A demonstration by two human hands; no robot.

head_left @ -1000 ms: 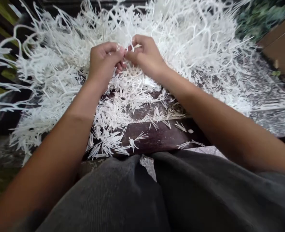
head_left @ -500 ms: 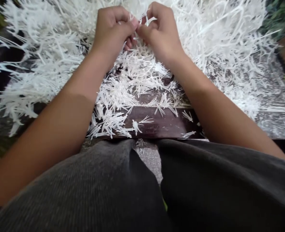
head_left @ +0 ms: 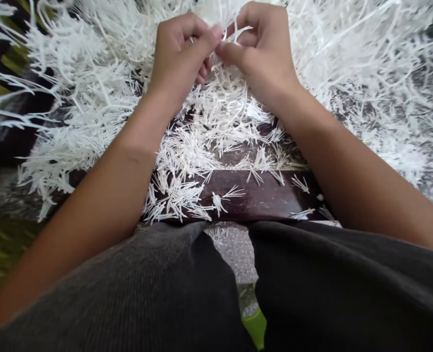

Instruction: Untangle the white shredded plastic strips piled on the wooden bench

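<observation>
My left hand [head_left: 187,49] pinches a thin white strand between thumb and forefinger at the top middle. Close beside it, my right hand [head_left: 262,46] has its thumb and forefinger closed on white strands [head_left: 234,22], the fingertips of both hands nearly touching. Beneath and around them spreads a big heap of white branching plastic-like pieces [head_left: 92,58]. Small white needle-like sprigs [head_left: 187,151] lie in a pile between my forearms. The exact ends of the strands at my fingertips are blurred.
A dark reddish-brown glossy board [head_left: 260,195] runs along the front edge, with a few loose sprigs on it. My legs in dark grey cloth [head_left: 128,293] fill the bottom. A green object [head_left: 255,327] shows between them. Speckled grey surface [head_left: 234,249] lies beyond the board's edge.
The whole view has shifted, so hands, heap and board appear farther right and slightly lower. My hands stay close together. More of the green object shows between my legs.
</observation>
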